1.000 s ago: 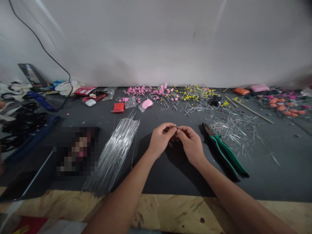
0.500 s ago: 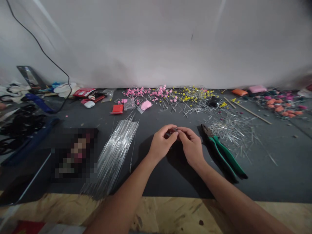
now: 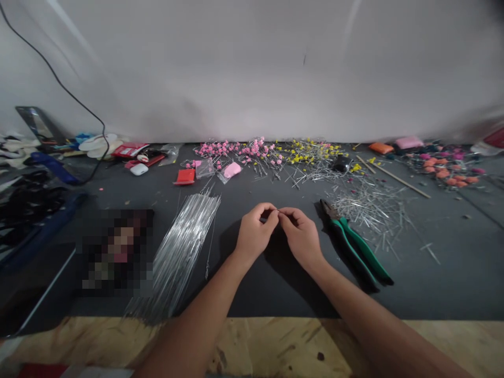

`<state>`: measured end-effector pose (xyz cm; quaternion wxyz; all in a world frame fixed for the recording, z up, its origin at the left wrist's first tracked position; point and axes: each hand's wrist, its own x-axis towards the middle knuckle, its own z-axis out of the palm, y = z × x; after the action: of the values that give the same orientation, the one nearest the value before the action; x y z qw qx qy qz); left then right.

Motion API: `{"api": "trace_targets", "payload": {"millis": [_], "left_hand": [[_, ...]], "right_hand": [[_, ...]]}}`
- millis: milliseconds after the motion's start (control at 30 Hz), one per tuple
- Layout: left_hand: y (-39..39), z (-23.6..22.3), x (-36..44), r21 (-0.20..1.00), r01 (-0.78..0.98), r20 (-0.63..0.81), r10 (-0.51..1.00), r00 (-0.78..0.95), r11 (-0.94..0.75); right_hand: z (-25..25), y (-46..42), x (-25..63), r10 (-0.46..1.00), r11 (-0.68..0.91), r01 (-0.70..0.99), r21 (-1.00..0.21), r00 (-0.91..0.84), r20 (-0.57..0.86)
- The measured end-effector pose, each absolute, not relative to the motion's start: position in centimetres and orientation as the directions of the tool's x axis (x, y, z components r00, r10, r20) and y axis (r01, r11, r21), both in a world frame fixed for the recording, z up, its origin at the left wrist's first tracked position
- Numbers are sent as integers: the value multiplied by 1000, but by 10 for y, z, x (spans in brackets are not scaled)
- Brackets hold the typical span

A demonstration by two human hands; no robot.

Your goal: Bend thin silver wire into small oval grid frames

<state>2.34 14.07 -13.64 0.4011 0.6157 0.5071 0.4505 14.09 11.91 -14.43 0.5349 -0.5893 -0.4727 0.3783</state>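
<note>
My left hand [image 3: 255,231] and my right hand [image 3: 299,233] meet fingertip to fingertip above the dark mat [image 3: 268,299]. Both are closed in a pinch, thumb against forefinger. Whatever sits between the fingertips is too small to make out. To the left of my left hand lies a long bundle of thin silvery wires [image 3: 183,247], with a single twisted wire [image 3: 208,252] beside it. Pliers with green handles [image 3: 362,252] rest to the right of my right hand, jaws pointing away from me.
Behind my hands are pink-tipped wires [image 3: 252,152], yellow-tipped wires [image 3: 315,152], a red packet [image 3: 185,177] and a pink packet [image 3: 232,169]. Short wire pieces [image 3: 366,207] are scattered past the pliers, near a wooden stick [image 3: 405,179]. A pixelated dark object [image 3: 118,252] lies left.
My fingertips have drawn closer together, and the fingers now hide the small thing seen between them before. The whole scene sits slightly further left as the camera has turned.
</note>
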Motion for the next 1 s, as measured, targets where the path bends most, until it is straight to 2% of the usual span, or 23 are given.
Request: {"api": "trace_targets", "payload": {"millis": [400, 1000], "left_hand": [[136, -131, 25, 895, 400, 188, 980, 69, -200], [131, -130, 27, 887, 417, 215, 977, 6, -198]], "right_hand": [[-139, 116, 139, 968, 52, 217, -975, 231, 103], [-140, 116, 138, 967, 102, 174, -979, 215, 139]]}}
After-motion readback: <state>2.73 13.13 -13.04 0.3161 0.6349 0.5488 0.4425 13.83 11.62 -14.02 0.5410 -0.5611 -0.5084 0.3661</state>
